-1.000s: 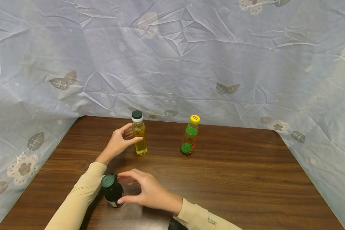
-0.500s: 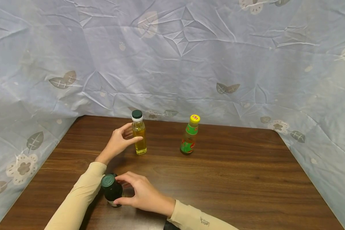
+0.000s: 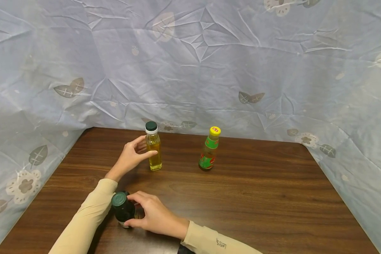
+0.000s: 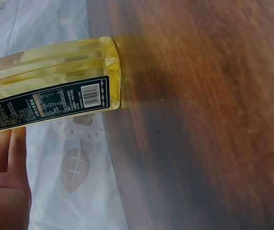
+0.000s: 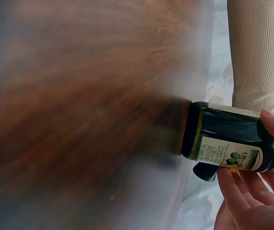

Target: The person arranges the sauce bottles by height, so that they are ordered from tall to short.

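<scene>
A clear bottle of yellow oil (image 3: pixel 155 160) with a dark green cap stands upright at the back of the table. My left hand (image 3: pixel 129 158) holds it from the left, thumb across its front and fingers mostly hidden behind. In the left wrist view, the oil bottle (image 4: pixel 55 72) shows a dark barcode label. Near the front left is a small dark olive oil bottle (image 3: pixel 124 210) with a green lid, upright beside the left sleeve. My right hand (image 3: pixel 155 215) grips it between thumb and fingers. Its pale label with green olives faces the right wrist view.
A yellow-capped bottle (image 3: pixel 207 155) with green labels stands right of the oil bottle. The left sleeve (image 3: pixel 87 215) reaches past the dark bottle. A patterned cloth (image 3: pixel 190 77) hangs behind the wooden table (image 3: pixel 257 197). Something black (image 3: pixel 185 249) shows beneath the right sleeve.
My right hand has moved left and its thumb and fingers have closed on the dark olive oil bottle. My left hand and the bottles have stayed in place.
</scene>
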Available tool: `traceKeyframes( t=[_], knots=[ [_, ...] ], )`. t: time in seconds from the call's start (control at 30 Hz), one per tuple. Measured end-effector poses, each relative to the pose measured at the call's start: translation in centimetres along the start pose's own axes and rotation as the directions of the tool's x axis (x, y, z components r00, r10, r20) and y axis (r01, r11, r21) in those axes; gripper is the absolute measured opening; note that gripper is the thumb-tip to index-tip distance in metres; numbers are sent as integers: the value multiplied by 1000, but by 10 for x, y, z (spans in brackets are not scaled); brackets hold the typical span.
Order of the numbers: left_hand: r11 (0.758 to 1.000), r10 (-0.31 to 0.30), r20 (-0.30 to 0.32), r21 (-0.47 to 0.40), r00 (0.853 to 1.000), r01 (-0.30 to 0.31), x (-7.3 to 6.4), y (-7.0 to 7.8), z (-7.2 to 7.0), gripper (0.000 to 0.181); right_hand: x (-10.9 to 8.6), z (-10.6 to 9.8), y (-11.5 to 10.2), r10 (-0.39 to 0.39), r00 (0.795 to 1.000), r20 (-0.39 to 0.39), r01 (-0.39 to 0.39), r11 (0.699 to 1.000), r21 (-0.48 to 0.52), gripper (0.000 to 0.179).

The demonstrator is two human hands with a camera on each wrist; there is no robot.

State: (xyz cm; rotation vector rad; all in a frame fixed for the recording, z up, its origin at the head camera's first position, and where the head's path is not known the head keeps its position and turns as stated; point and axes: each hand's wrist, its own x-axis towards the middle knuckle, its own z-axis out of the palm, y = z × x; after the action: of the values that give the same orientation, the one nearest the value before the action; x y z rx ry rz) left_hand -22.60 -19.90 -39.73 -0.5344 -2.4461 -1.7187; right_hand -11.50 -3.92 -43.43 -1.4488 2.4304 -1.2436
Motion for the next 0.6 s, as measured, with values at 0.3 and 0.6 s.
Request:
traceKeyframes(
  t=[0.3, 0.6],
  knots=[
    [1000, 5, -7, -2, 1000, -5, 0, 0, 0, 58, 1, 1, 1, -22, 1000, -13, 22, 999, -33, 51],
    [1000, 14, -5, -14, 1000, -14, 0, 0, 0, 56, -2, -2, 2, -53, 998, -40, 53, 999, -14, 50]
  ],
)
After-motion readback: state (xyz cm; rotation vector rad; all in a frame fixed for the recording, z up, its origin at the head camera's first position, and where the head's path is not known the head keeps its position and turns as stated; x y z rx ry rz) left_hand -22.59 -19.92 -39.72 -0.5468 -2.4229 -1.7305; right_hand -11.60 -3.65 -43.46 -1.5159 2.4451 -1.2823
